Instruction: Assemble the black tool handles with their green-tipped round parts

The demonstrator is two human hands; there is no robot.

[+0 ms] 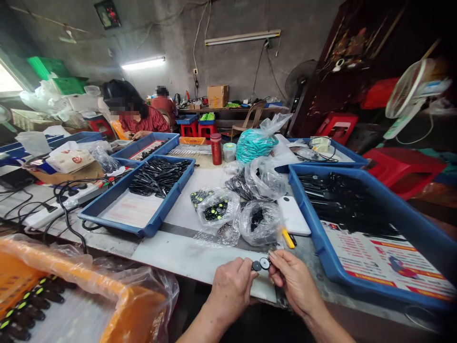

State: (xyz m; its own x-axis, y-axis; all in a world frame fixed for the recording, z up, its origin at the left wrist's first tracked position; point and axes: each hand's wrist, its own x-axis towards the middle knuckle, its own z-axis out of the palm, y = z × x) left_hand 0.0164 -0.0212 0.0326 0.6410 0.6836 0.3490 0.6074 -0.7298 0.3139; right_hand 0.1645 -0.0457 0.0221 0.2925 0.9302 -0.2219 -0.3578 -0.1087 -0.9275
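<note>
My left hand (pixel 231 284) is closed in a pinch on a small dark round disc (pixel 256 265). Right beside it, my right hand (pixel 294 281) grips a small black-rimmed disc with a white face (pixel 264 263) between thumb and fingers. The two discs are side by side, close together; whether they touch I cannot tell. Both hands are over the front edge of a pale board (pixel 193 257). Beyond them lie an open plastic bag of black parts (pixel 257 220), a bag of black and yellow-green round parts (pixel 216 209) and a yellow-handled tool (pixel 287 238).
Blue trays of black parts stand left (pixel 143 228) and right (pixel 321 238). A white phone (pixel 294 216) lies by the right tray. An orange crate (pixel 121 305) is at lower left, near cables and a power strip (pixel 64 207). A co-worker (pixel 150 119) sits across the table.
</note>
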